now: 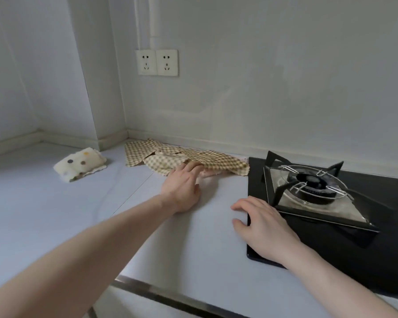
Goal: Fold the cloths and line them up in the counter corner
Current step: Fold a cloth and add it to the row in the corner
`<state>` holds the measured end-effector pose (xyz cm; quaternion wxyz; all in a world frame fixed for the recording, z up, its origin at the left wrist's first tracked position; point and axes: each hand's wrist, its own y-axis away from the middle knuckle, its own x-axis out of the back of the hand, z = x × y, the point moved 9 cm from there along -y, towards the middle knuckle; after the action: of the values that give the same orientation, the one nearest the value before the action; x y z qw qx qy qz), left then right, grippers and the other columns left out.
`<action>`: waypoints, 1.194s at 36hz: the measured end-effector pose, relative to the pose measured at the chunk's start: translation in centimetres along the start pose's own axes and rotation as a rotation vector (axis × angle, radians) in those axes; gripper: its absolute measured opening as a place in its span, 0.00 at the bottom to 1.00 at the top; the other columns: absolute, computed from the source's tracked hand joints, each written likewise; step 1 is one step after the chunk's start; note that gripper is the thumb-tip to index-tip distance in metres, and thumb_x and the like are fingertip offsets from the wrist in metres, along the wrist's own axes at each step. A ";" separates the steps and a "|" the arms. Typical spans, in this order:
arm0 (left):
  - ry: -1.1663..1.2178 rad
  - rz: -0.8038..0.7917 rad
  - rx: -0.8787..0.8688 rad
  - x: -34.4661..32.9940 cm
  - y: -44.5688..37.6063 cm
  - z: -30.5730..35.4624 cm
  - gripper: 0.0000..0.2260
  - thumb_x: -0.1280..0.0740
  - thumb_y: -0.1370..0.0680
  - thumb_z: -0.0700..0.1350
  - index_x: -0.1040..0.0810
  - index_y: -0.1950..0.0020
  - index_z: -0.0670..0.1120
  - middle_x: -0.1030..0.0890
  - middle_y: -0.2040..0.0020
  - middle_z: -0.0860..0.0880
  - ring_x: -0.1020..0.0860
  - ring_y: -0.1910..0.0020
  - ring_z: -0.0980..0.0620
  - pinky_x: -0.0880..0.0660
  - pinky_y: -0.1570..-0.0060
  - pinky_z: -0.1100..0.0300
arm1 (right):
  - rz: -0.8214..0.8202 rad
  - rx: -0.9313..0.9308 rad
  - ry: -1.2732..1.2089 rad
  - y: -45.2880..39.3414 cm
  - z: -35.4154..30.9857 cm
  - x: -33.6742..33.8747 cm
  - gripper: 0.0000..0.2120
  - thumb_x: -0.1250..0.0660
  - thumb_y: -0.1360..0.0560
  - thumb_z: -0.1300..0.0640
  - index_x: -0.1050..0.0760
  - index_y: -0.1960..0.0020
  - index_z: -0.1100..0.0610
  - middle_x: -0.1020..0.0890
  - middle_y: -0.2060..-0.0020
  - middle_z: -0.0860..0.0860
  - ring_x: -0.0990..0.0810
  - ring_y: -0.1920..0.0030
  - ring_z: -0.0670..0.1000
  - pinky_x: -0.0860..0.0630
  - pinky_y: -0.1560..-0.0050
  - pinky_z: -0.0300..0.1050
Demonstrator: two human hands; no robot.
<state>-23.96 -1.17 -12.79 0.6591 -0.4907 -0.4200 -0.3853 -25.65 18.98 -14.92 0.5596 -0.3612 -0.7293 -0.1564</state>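
A crumpled beige checked cloth lies unfolded along the back wall beside the stove. A pale pink cloth peeks out beneath its front edge. My left hand reaches over the counter, and its fingertips touch the checked cloth's near edge; whether they pinch it cannot be told. A folded cream cloth with coloured dots sits to the left near the wall corner. My right hand rests flat with spread fingers on the counter and the stove's left edge.
A black gas stove with a metal burner grate fills the right side. The white counter has a steel front edge. Two wall sockets sit above the cloths.
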 end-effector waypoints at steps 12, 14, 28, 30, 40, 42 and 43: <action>0.109 0.375 -0.013 14.4 4.1 6.4 0.08 0.33 0.21 0.41 0.17 0.48 0.51 0.15 0.50 0.51 0.19 0.50 0.45 0.28 0.54 0.56 | 0.133 -0.093 0.012 7.5 -3.1 -0.2 0.18 0.46 0.18 0.48 0.33 0.29 0.46 0.33 0.28 0.42 0.37 0.25 0.46 0.49 0.20 0.47; 0.148 0.378 -0.020 15.7 4.8 7.4 0.10 0.35 0.21 0.40 0.20 0.43 0.50 0.15 0.50 0.51 0.19 0.49 0.44 0.25 0.53 0.54 | 0.160 -0.113 -0.018 8.7 -3.2 0.4 0.20 0.43 0.18 0.48 0.35 0.27 0.46 0.33 0.27 0.41 0.36 0.26 0.45 0.48 0.21 0.45; 0.189 0.270 -0.123 21.1 11.4 10.5 0.03 0.34 0.21 0.45 0.20 0.52 0.51 0.22 0.53 0.54 0.21 0.51 0.51 0.28 0.53 0.59 | 0.261 -0.174 -0.138 12.5 -4.6 3.3 0.27 0.35 0.24 0.43 0.37 0.27 0.46 0.29 0.31 0.43 0.27 0.32 0.46 0.32 0.33 0.41; 0.206 0.229 -0.121 21.0 12.5 10.8 0.03 0.33 0.20 0.50 0.24 0.52 0.52 0.23 0.53 0.55 0.22 0.51 0.52 0.28 0.53 0.59 | 0.251 -0.176 -0.159 12.5 -4.7 3.5 0.32 0.33 0.25 0.41 0.39 0.24 0.47 0.30 0.29 0.42 0.29 0.30 0.46 0.34 0.30 0.41; 0.332 0.047 -0.132 19.7 18.0 11.5 0.03 0.37 0.21 0.43 0.26 0.49 0.50 0.23 0.57 0.57 0.25 0.58 0.53 0.31 0.59 0.63 | 0.400 -0.157 -0.352 13.6 -4.8 4.2 0.40 0.28 0.31 0.36 0.43 0.25 0.39 0.28 0.31 0.38 0.25 0.33 0.44 0.25 0.37 0.45; 0.366 0.014 -0.141 19.5 19.0 11.3 0.06 0.38 0.21 0.41 0.25 0.48 0.51 0.23 0.57 0.58 0.25 0.59 0.56 0.32 0.62 0.66 | 0.411 -0.172 -0.414 14.0 -4.8 3.9 0.41 0.28 0.31 0.35 0.43 0.25 0.41 0.26 0.33 0.38 0.24 0.35 0.44 0.24 0.38 0.45; 0.381 -0.003 -0.143 19.5 19.5 11.2 0.07 0.38 0.22 0.41 0.25 0.48 0.51 0.22 0.56 0.57 0.24 0.59 0.57 0.31 0.61 0.66 | 0.402 -0.164 -0.448 14.1 -5.0 3.7 0.42 0.29 0.31 0.34 0.44 0.24 0.42 0.27 0.35 0.38 0.24 0.35 0.44 0.25 0.38 0.45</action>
<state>-1.17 12.19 0.93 0.6895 -0.4539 -0.2602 -0.5009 -12.65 26.91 -12.33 0.3738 -0.5676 -0.7334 -0.0175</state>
